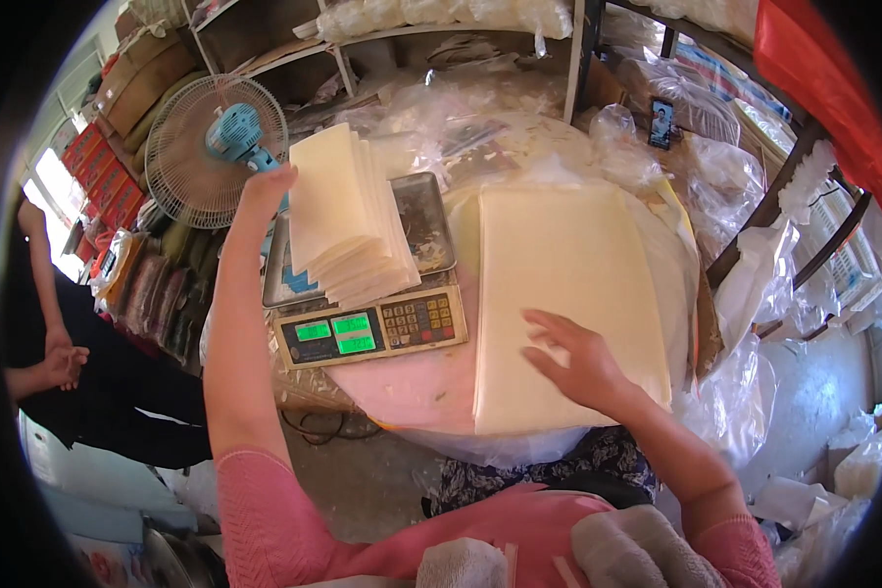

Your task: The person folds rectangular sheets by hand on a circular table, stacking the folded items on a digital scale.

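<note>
A fanned stack of cream sheets (348, 211) stands tilted over the metal pan (426, 211) of a digital scale (372, 328) with lit green displays. My left hand (269, 188) is closed on the far left corner of this stack, its fingertips partly hidden. To the right lies a larger, flat pile of cream sheets (568, 265) on the round table. Over the near part of that pile is my right hand (573, 361), fingers apart and holding nothing. Whether it touches the top sheet I cannot tell.
Behind my left hand stands a fan (216, 152) with a blue motor housing. Clear plastic bags (725, 176) crowd the right side, near a phone (661, 123). Another person's clasped hands (64, 363) show at the far left. Shelves (441, 34) line the back.
</note>
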A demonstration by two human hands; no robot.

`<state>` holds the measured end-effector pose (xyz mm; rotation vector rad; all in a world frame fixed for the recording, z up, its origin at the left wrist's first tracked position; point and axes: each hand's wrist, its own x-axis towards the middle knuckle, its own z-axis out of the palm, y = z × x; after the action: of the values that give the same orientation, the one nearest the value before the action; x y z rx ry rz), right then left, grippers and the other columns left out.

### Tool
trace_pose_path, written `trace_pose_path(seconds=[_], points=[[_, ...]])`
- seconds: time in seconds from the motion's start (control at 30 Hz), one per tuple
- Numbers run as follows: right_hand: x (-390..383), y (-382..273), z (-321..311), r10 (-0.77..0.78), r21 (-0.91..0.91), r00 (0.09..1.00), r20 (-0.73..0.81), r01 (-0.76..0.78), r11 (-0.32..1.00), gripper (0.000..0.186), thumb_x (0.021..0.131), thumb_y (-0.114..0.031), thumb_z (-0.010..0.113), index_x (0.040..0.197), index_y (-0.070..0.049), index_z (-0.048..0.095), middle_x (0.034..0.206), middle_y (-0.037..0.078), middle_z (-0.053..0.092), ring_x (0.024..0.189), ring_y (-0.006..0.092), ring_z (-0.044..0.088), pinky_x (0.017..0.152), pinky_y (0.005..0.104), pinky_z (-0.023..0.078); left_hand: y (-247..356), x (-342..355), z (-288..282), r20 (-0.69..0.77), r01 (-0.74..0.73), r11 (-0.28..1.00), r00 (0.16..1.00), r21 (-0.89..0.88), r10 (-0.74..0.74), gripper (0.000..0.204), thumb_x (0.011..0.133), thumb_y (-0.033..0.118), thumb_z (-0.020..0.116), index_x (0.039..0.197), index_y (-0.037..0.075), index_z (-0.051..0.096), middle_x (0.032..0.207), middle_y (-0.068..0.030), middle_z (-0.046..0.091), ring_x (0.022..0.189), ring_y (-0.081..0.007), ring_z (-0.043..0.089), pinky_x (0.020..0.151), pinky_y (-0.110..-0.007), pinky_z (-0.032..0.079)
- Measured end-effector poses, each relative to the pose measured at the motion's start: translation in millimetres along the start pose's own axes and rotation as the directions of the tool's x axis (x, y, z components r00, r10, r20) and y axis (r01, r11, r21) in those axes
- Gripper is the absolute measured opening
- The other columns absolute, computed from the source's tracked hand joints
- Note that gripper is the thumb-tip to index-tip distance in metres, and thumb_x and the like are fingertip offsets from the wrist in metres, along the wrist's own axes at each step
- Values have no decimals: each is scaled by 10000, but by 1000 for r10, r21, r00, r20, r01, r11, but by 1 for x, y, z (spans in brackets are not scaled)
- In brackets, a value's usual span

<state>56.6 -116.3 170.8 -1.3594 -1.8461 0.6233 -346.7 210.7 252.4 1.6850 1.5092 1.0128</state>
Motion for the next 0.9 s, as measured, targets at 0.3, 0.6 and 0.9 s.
trace_pose_path(seconds=[0.3, 0.6, 0.9], points=[[194, -67, 103, -620, -468, 779, 90, 583, 664, 634, 911, -375, 595, 1373, 43, 471, 1484, 223, 411, 1425, 367, 314, 1164, 529, 231, -29, 86, 106, 423, -487, 278, 868, 828, 261, 588, 963, 577, 417, 1479, 296, 406, 1587, -139, 284, 1424, -440, 271, 1110, -663, 194], [172, 8, 155, -524, -410, 842, 129, 526, 745, 622, 900, -232, 564, 1417, 73, 402, 1502, 217, 376, 1440, 368, 268, 1176, 499, 215, -5, 0, 160, -43, -16, 582, 995, 813, 87, 653, 939, 674, 349, 1507, 353, 368, 1620, -77, 228, 1482, -415, 146, 1187, -562, 21], [173, -10, 128, -460, -317, 876, 145, 482, 817, 583, 819, -109, 608, 1358, 56, 461, 1424, 225, 446, 1370, 379, 375, 1124, 495, 309, -7, 4, 167, -35, -66, 532, 984, 844, 177, 646, 949, 650, 367, 1506, 323, 378, 1607, -101, 254, 1466, -440, 170, 1178, -591, 30]])
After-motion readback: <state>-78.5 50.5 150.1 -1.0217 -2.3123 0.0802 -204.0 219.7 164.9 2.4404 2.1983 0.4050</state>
